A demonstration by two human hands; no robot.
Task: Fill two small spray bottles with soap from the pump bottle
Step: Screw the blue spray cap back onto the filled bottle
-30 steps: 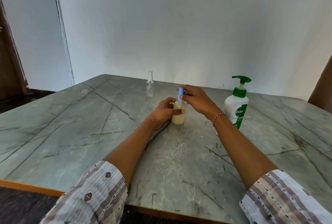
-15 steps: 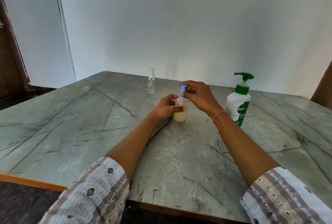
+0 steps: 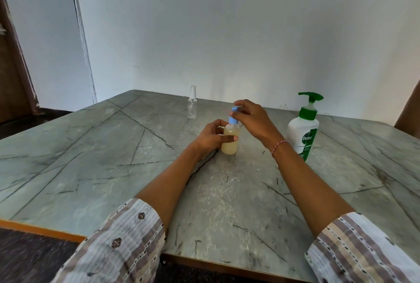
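Observation:
A small spray bottle (image 3: 230, 144) holding pale yellowish soap stands at the middle of the table. My left hand (image 3: 210, 138) grips its body from the left. My right hand (image 3: 252, 119) pinches its blue spray cap (image 3: 233, 116) from the right, at the bottle's neck. A second small spray bottle (image 3: 192, 105), clear with a white top, stands upright and untouched farther back. The white pump bottle (image 3: 303, 132) with a green pump head stands to the right, just beyond my right wrist.
The grey marble-pattern table (image 3: 91, 157) has an orange front edge and meets the white wall at the back. A brown door frame (image 3: 13, 67) stands at the far left. Something brown (image 3: 409, 110) juts in at the right edge.
Both hands stay on the soap-filled bottle. My right hand's fingers have shifted a little around the blue cap. The camera has tilted slightly.

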